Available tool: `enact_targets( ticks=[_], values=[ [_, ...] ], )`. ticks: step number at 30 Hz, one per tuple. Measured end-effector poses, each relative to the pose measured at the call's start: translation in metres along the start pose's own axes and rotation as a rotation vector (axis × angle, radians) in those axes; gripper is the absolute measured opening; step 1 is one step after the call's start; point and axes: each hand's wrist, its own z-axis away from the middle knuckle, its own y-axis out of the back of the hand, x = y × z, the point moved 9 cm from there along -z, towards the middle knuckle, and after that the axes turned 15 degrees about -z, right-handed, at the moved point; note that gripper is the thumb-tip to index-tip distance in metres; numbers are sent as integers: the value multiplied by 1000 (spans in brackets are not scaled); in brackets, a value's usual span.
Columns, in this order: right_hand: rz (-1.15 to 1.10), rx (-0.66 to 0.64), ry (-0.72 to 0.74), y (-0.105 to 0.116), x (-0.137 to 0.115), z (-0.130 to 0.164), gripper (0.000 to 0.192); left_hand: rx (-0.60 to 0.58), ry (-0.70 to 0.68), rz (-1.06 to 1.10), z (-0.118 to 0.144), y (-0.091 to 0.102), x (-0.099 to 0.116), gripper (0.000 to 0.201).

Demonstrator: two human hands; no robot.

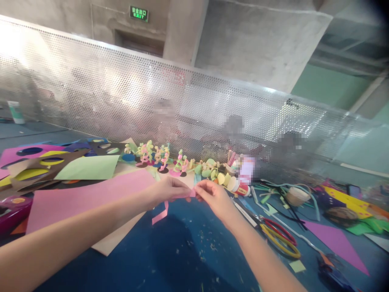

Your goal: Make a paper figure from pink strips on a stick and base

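Note:
Both my hands meet above the blue table (182,251) and pinch the same thin pink paper strip (160,215). My left hand (170,190) grips its upper end, and the strip's loose tail curls down below that hand. My right hand (212,195) pinches the strip's other end (192,194) fingertip to fingertip with the left. Just beyond the hands stands a row of small paper figures (161,159) in pink, yellow and green on round bases.
Pink sheet (82,198) and stacked coloured papers with cut-out holes (45,164) lie left. A glue bottle (238,187), red and yellow scissors (281,239), a small cup (296,196) and paper scraps lie right. A perforated metal screen (194,109) closes the table's far side.

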Motion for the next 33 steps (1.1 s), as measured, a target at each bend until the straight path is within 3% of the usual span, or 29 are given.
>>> enact_targets(
  ticks=[6, 10, 15, 20, 28, 33],
  values=[
    [0, -17, -14, -1, 0, 1, 14, 28, -19, -62, 1, 2, 4, 39],
    [12, -29, -1, -2, 0, 1, 15, 52, 27, -143, -4, 3, -5, 40],
    [13, -9, -1, -1, 5, 0, 18, 57, -98, -114, -9, 2, -3, 34],
    [2, 10, 28, -2, 5, 0, 21, 69, -107, -123, -12, 2, -10, 33],
    [-65, 3, -108, -5, 16, 0, 27, 122, -171, -70, -13, 7, -7, 25],
    [-42, -30, -85, -7, 13, 0, 25, 127, -138, -135, -12, 9, -8, 27]
  ],
)
